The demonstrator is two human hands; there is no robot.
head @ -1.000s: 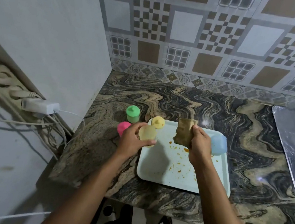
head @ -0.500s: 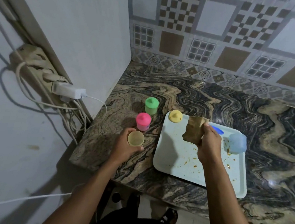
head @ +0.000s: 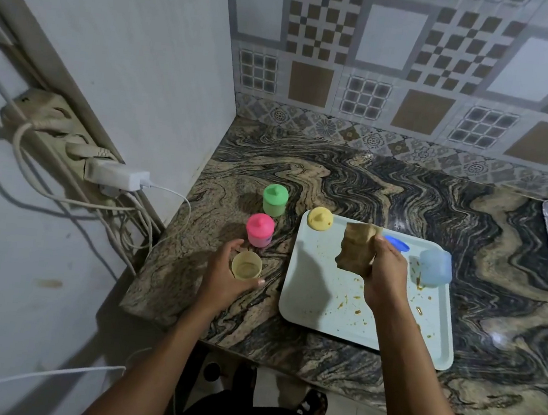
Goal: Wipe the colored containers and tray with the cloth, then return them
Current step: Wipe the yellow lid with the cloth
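Four containers are showing: a green one (head: 275,200) and a pink one (head: 259,229), both capped, are standing side by side near the left edge of the counter (head: 405,196). The left hand (head: 222,277) is curling round an open yellow container (head: 247,265) near the counter's front-left corner. A blue container (head: 435,269) is sitting at the far-right corner of the one tray (head: 316,302), which is carrying brown smears. Two loose lids are lying on the tray, the yellow lid (head: 320,218) at its far-left corner and the blue lid (head: 397,244) along its far edge. The right hand (head: 385,276) is gripping the single crumpled cloth (head: 357,248) above the tray.
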